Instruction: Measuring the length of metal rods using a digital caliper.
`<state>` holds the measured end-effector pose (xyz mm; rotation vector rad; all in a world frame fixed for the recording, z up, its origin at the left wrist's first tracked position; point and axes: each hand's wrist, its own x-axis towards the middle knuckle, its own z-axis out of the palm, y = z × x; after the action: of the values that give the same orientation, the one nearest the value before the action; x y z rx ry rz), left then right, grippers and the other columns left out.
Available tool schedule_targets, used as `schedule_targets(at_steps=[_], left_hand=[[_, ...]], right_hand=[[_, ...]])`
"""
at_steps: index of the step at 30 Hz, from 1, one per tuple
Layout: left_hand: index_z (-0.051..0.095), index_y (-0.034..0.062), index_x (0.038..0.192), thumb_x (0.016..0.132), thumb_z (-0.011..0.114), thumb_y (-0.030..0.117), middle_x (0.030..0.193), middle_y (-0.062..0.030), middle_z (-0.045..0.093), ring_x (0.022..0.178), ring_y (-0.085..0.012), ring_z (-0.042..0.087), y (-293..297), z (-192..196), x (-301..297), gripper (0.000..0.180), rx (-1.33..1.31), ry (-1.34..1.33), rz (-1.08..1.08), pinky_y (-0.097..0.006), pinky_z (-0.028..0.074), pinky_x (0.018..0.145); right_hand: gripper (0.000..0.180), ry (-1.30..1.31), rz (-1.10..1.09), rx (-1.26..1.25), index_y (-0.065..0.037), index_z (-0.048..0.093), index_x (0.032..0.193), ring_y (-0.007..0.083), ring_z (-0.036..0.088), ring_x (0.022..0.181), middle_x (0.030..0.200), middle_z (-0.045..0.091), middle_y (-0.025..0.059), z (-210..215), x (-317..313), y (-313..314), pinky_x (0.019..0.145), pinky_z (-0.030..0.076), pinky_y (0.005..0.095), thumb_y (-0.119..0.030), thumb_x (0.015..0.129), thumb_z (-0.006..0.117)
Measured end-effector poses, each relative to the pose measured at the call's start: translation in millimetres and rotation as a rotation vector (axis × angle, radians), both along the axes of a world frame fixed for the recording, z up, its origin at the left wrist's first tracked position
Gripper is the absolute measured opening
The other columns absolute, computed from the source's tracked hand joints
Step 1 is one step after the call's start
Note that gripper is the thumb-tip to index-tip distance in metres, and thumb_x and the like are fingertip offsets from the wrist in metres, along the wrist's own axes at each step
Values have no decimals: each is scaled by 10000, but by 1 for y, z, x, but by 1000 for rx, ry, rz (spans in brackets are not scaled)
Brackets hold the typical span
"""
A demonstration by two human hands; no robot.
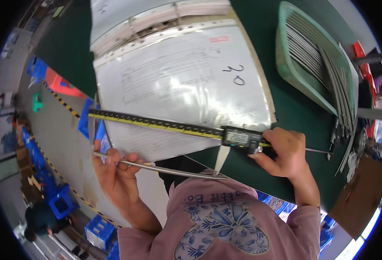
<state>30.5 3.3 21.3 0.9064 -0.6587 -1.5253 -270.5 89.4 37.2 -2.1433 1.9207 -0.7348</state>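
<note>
My right hand (285,152) grips the slider end of a long digital caliper (156,124), whose yellow-and-black beam runs left across the sheet. Its sliding jaw (221,158) points down and meets the right tip of a thin, slightly curved metal rod (169,170). My left hand (115,173) holds that rod near its left end, fingers curled over it. The fixed jaw of the caliper sits by the rod's left tip, near my left hand.
A binder of plastic-sleeved paper sheets (178,78) lies open on the dark green table (295,108). A green plastic basket (316,65) at the right holds several similar metal rods. Blue crates (97,229) stand on the grey floor at the left.
</note>
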Motion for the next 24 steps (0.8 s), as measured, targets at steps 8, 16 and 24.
schedule_targets(at_steps=[8, 16, 24], left_hand=[[227, 73, 1289, 887, 358, 48, 928, -89, 492, 854, -283, 593, 0, -4, 8, 423, -87, 42, -183, -453, 507, 729], [225, 79, 1295, 886, 369, 55, 951, -92, 486, 874, -284, 580, -2, -8, 9, 434, -96, 81, -234, -460, 493, 751], [234, 76, 1289, 883, 370, 48, 953, -90, 486, 885, -287, 575, -4, -6, 9, 429, -103, 93, -235, -458, 491, 758]], right_hand=[[307, -18, -6, -30, -40, 555, 745, 215, 484, 417, 570, 494, 52, -1, 0, 11, 370, 357, 299, -291, 630, 688], [325, -65, -19, -19, -36, 548, 747, 224, 492, 426, 568, 489, 53, 1, -1, 11, 372, 365, 306, -274, 576, 688], [322, -55, -13, -23, -36, 551, 740, 228, 495, 426, 564, 490, 52, 4, -1, 6, 372, 368, 306, -260, 556, 691]])
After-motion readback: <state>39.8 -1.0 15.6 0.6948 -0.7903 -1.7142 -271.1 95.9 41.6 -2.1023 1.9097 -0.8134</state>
